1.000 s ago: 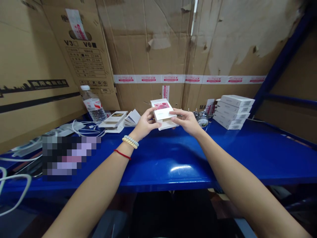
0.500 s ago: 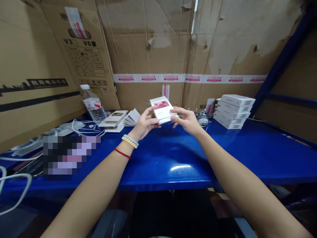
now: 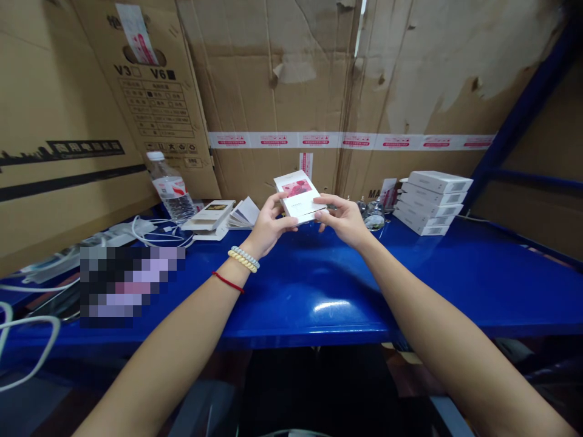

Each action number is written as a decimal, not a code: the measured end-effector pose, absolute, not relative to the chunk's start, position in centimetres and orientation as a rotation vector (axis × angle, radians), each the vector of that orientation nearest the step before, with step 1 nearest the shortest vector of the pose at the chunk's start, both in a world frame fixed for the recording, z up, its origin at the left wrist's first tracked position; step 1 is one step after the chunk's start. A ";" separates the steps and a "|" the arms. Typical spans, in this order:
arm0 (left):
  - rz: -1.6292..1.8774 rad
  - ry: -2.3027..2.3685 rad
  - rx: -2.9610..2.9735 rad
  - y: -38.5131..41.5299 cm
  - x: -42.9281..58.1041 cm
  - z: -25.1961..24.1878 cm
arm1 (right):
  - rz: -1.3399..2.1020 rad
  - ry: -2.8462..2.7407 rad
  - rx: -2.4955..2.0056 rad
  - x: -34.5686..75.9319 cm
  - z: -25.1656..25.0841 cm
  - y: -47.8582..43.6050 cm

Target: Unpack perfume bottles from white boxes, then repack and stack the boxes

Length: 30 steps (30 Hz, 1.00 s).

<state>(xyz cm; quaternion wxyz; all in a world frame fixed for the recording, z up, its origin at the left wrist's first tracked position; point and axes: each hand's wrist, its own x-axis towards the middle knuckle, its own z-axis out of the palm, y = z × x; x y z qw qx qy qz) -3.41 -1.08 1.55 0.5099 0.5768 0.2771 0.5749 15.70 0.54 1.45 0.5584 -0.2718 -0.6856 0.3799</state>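
Held above the blue table is a small white cardboard box point(image 3: 301, 195) with a pink and red picture on its top face. My left hand point(image 3: 269, 223) grips its left side, thumb along the near edge and fingers behind. The right hand point(image 3: 340, 220) pinches its near right corner, where a flap or edge stands slightly apart. What is inside the box does not show. Behind my right hand, small clear glass pieces point(image 3: 375, 217) stand on the table, partly covered by the fingers.
A stack of several white boxes point(image 3: 432, 203) stands at the right. To the left are a water bottle point(image 3: 171, 189), an opened white box point(image 3: 210, 218), folded white paper point(image 3: 244, 213) and white cables point(image 3: 150, 233). Cardboard walls point(image 3: 273, 97) close off the back of the blue table point(image 3: 291, 303).
The left thumb has shifted slightly right along the box's near edge, and the gap there looks narrower. Both hands keep their hold on the box.
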 end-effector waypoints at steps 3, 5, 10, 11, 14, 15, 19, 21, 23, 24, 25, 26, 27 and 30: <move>1.384 0.647 1.374 -0.9 -3.5 1.4 | 0.896 -1.614 -0.638 15.7 1.4 0.6; 1.390 0.641 1.365 -0.9 -3.4 1.4 | 0.895 -1.607 -0.634 15.7 1.4 0.6; 1.422 0.637 1.383 -0.9 -3.2 1.2 | 0.863 -1.590 -0.656 15.4 1.4 0.5; 1.428 0.632 1.414 -0.9 -3.2 1.1 | 0.848 -1.590 -0.670 15.3 1.5 0.4; 1.455 0.628 1.523 -0.7 -3.2 0.8 | 0.790 -1.590 -0.689 15.3 1.4 0.3; 1.463 0.639 1.548 -0.6 -3.3 0.7 | 0.772 -1.594 -0.686 15.3 1.4 0.4; 1.409 0.737 1.571 0.3 -4.1 0.4 | 0.797 -1.659 -0.686 15.5 1.0 0.7; 1.345 0.772 1.576 0.6 -4.6 0.3 | 0.875 -1.718 -0.722 15.6 0.9 0.8; 1.261 0.801 1.600 0.9 -5.2 0.1 | 0.957 -1.729 -0.805 15.7 1.0 0.9; 1.214 0.812 1.620 0.9 -5.4 0.1 | 0.989 -1.696 -0.863 15.7 1.1 0.9; 1.169 0.819 1.645 0.9 -5.6 0.0 | 1.015 -1.639 -0.926 15.7 1.1 0.9; 1.135 0.819 1.675 0.8 -5.7 -0.1 | 1.041 -1.571 -0.985 15.8 1.2 0.9; 1.110 0.812 1.705 0.7 -5.6 -0.1 | 1.074 -1.511 -1.032 15.9 1.3 0.9; 1.071 0.801 1.835 0.3 -5.3 -0.3 | 1.218 -1.503 -1.059 16.4 1.5 0.9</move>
